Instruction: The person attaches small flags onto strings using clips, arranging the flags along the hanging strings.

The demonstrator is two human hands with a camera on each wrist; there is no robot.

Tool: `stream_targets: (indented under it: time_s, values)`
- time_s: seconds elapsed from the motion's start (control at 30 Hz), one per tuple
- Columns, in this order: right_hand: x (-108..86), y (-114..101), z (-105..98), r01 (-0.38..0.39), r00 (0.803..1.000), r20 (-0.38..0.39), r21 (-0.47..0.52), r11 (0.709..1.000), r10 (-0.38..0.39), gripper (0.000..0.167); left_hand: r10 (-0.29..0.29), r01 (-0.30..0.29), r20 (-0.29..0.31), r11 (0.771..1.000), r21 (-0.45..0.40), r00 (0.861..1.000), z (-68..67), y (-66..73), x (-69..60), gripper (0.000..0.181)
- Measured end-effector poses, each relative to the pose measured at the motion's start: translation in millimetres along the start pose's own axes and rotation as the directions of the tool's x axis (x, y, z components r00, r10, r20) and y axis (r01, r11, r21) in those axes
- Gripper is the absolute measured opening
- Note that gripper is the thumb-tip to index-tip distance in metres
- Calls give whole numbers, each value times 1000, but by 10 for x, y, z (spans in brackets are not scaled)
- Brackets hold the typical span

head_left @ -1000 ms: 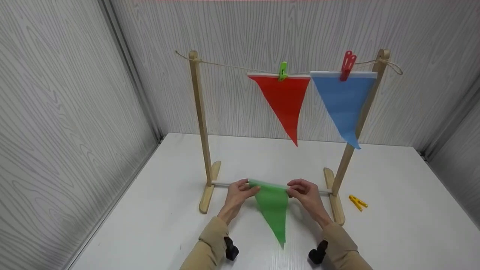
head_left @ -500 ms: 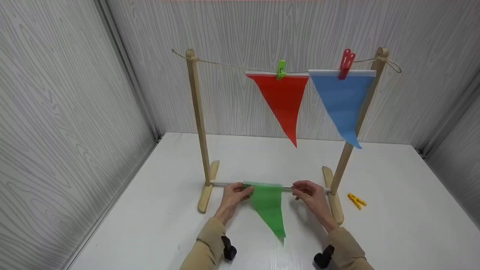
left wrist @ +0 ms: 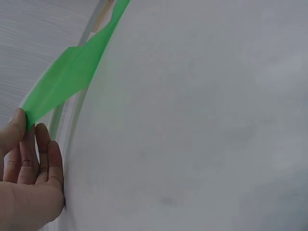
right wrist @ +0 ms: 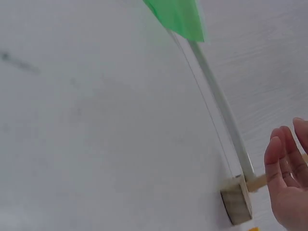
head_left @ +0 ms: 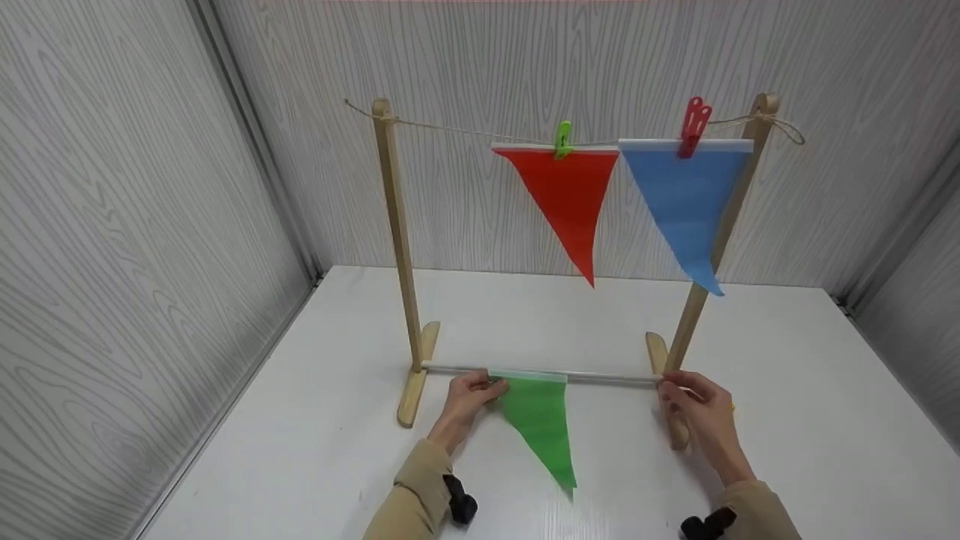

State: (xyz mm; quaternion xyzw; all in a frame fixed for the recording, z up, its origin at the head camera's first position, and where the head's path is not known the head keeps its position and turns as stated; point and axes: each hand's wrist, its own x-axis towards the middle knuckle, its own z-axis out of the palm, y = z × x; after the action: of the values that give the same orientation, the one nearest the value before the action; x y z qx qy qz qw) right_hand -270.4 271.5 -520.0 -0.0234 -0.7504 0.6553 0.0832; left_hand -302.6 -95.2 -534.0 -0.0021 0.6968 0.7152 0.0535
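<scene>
My left hand (head_left: 463,405) pinches the upper left corner of a green pennant flag (head_left: 536,424) between thumb and fingers. The flag hangs point down in front of the stand's white crossbar (head_left: 615,377); in the left wrist view its cloth (left wrist: 72,77) stretches away from the fingertips. Holding nothing, my right hand (head_left: 705,416) hovers by the stand's right foot with loosely bent fingers. A yellow clothespin (right wrist: 253,229) barely shows at the bottom of the right wrist view; in the head view the right hand hides nearly all of it.
A wooden stand (head_left: 397,240) carries a twine line (head_left: 457,130) between its posts. From it hang a red pennant (head_left: 570,202) under a green clothespin (head_left: 562,140) and a blue pennant (head_left: 679,199) under a red clothespin (head_left: 694,127). Grey panels enclose the white table (head_left: 285,450).
The right hand has let go of the green flag's right corner and moved right, to the stand's right foot. Still pinched by the left hand, the flag has shifted slightly left.
</scene>
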Motion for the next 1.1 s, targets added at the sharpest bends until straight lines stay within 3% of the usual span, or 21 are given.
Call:
stream_targets:
  time_s: [0.17, 0.33, 0.53, 0.83, 1.1]
  values:
    - [5, 77, -207, -10, 979, -202, 87, 996, 28, 27, -13, 13, 8, 1000, 9, 1000, -21, 0, -20, 28]
    - [7, 146, -335, -124, 941, -318, -8, 992, 115, 27, -4, 4, 6, 1000, 14, 1000, -34, -9, -17, 24]
    - [32, 201, -414, -252, 933, -300, -152, 956, 199, 43, 17, -17, 9, 1000, 10, 1000, -29, -25, -5, 17]
    - [55, 250, -450, -254, 948, -261, -288, 923, 180, 53, 14, -14, -1, 999, 40, 1000, -18, -40, 3, 20]
    - [40, 249, -451, -300, 940, -252, -293, 908, 230, 56, 33, -33, 4, 999, 36, 999, -30, -48, 10, 24]
